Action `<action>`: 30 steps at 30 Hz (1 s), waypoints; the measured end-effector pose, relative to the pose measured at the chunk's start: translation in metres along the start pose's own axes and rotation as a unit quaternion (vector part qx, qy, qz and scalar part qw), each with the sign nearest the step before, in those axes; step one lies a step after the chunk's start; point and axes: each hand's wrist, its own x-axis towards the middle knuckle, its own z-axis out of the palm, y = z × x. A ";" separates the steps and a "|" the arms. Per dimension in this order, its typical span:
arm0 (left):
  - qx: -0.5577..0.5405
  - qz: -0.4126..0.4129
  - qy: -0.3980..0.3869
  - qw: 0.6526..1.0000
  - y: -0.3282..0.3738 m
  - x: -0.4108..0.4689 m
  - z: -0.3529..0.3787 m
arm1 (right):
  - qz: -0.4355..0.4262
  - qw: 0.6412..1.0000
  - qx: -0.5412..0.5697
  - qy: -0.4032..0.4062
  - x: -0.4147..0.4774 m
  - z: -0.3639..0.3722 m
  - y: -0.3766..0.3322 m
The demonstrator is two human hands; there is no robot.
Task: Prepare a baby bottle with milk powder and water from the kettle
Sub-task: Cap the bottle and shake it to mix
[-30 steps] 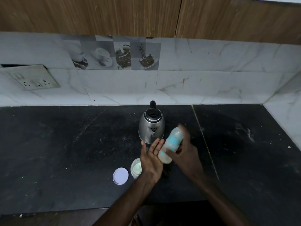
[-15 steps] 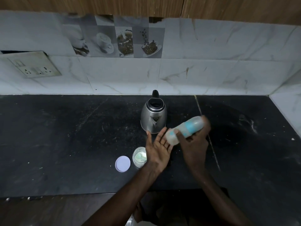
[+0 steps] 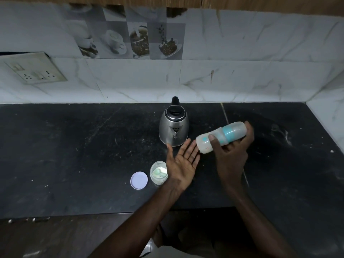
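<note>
My right hand (image 3: 231,155) grips a capped baby bottle (image 3: 221,137) with a teal ring, held almost flat above the counter, its base end pointing left. My left hand (image 3: 181,161) is spread palm up just left of that end, fingertips close to the bottle. A steel kettle (image 3: 174,127) with a black handle stands behind my left hand. An open small jar of milk powder (image 3: 158,173) sits beside my left wrist, and its white lid (image 3: 139,180) lies flat to its left.
The black stone counter (image 3: 74,155) has white powder specks and a seam running front to back right of the kettle. A marble-tiled wall (image 3: 242,81) backs it, with a socket plate (image 3: 35,68) at the left. A side wall (image 3: 327,116) rises at the right.
The bottle has swung from upright to nearly flat and moved right, away from my left palm. The camera has tilted down a little.
</note>
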 end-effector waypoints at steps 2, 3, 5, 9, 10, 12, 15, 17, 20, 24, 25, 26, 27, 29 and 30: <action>-0.025 -0.016 0.003 1.000 -0.001 -0.002 0.001 | 0.005 0.996 -0.043 -0.077 -0.010 0.004 -0.003; -0.030 -0.022 0.007 0.999 -0.002 -0.002 0.001 | 0.005 0.990 -0.068 -0.126 -0.013 0.003 0.000; -0.019 -0.015 0.018 1.000 -0.001 -0.002 0.002 | -0.002 0.993 -0.057 -0.100 -0.011 0.001 0.005; -0.019 -0.012 0.017 1.000 -0.001 -0.004 0.001 | 0.016 0.999 -0.022 -0.032 -0.014 0.005 0.006; -0.029 -0.021 0.011 0.999 -0.002 -0.004 0.001 | 0.018 0.994 -0.059 -0.092 -0.020 0.007 0.008; -0.036 -0.026 -0.002 0.999 -0.004 -0.005 0.000 | 0.012 0.984 -0.092 -0.150 -0.024 0.007 0.015; -0.024 -0.013 0.006 1.000 -0.004 0.001 -0.001 | 0.036 0.998 -0.025 -0.050 -0.015 0.008 0.021; -0.032 -0.014 0.003 0.999 -0.005 0.000 0.001 | 0.039 0.996 -0.033 -0.077 -0.019 0.012 0.019; -0.032 -0.022 0.003 0.999 -0.005 0.000 0.002 | 0.044 0.980 -0.038 -0.190 -0.027 0.011 0.030; -0.038 -0.030 0.014 0.999 -0.005 0.000 -0.005 | 0.042 0.961 -0.029 -0.272 -0.019 0.002 0.044; -0.041 -0.032 0.013 0.999 -0.005 -0.001 -0.006 | 0.036 0.959 -0.033 -0.280 -0.018 0.000 0.043; -0.044 -0.033 0.009 0.998 -0.006 -0.001 -0.006 | 0.029 0.957 -0.035 -0.287 -0.016 -0.001 0.042; -0.047 -0.035 0.002 0.998 -0.006 -0.002 -0.005 | 0.023 0.956 -0.037 -0.291 -0.014 -0.002 0.040; -0.046 -0.040 -0.005 0.998 -0.004 -0.004 -0.002 | 0.008 0.952 -0.048 -0.301 -0.008 -0.004 0.035; -0.040 -0.039 -0.006 0.998 -0.004 -0.005 -0.001 | -0.004 0.951 -0.061 -0.304 -0.004 -0.005 0.030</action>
